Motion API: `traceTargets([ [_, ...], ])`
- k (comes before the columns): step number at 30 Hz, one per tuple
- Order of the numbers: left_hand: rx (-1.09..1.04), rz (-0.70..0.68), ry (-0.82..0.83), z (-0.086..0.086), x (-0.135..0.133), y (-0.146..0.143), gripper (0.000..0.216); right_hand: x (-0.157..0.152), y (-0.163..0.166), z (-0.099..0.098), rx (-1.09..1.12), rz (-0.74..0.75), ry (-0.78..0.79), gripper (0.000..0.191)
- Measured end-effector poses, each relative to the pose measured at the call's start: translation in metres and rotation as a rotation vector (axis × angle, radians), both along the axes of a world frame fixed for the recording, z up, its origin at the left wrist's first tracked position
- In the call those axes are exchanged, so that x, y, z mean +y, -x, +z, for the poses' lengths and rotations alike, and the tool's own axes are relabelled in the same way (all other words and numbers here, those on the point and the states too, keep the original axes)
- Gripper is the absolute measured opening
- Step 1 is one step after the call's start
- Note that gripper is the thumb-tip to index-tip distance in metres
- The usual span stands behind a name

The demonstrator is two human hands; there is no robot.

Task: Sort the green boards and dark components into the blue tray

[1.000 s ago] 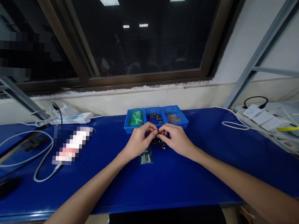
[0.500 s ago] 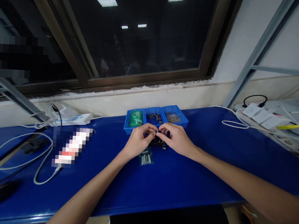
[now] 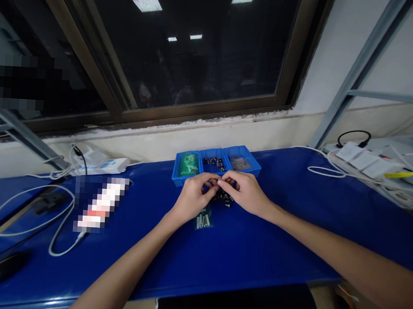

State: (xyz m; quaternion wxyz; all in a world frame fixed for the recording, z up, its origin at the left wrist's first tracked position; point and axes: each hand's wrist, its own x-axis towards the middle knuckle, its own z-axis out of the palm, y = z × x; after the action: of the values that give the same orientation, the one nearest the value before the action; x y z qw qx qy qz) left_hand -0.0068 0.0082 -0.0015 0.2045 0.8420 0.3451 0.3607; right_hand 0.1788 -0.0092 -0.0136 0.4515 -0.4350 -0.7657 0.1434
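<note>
My left hand point(image 3: 193, 194) and my right hand point(image 3: 248, 192) meet fingertip to fingertip above the blue table. Both are closed in a pinch around a small dark part with a silvery end point(image 3: 220, 180), mostly hidden by the fingers. Directly below lies a pile of small black-and-metal parts point(image 3: 224, 200), partly covered by my hands. A small clear bag of silvery pins or screws point(image 3: 203, 220) rests nearer to me, beneath my left wrist.
Behind my hands stand three joined blue bins: the left one holds a green bag point(image 3: 189, 163), the middle one dark parts point(image 3: 211, 163), the right one clear bags point(image 3: 240, 163). Cables and a power strip point(image 3: 109, 166) lie left, a black mouse point(image 3: 3, 268) front left, white adapters point(image 3: 362, 158) right.
My fingertips have closed further over the small part, so less of it shows. Both hands otherwise stay in nearly the same place, and the view shifts very slightly.
</note>
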Motion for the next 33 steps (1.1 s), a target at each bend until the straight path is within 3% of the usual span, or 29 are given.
traceTargets([
  [10,0.058,0.013,-0.124,-0.004,0.000,0.001,0.013,0.000,-0.002,-0.001,-0.063,0.017,-0.023,0.030],
  [12,0.072,0.013,-0.121,-0.003,0.000,0.000,0.014,0.001,-0.004,0.000,-0.073,0.015,-0.033,0.025],
  [15,0.073,0.008,-0.094,-0.003,0.001,0.000,0.016,0.002,-0.005,0.002,-0.042,0.040,-0.018,0.013],
  [25,0.052,-0.035,0.114,0.000,0.004,0.002,0.028,0.003,-0.009,-0.001,-0.178,0.080,-0.099,0.010],
  [33,0.053,0.142,-0.042,0.004,0.013,0.012,0.018,0.045,-0.005,0.032,-0.469,-0.168,-0.174,0.022],
])
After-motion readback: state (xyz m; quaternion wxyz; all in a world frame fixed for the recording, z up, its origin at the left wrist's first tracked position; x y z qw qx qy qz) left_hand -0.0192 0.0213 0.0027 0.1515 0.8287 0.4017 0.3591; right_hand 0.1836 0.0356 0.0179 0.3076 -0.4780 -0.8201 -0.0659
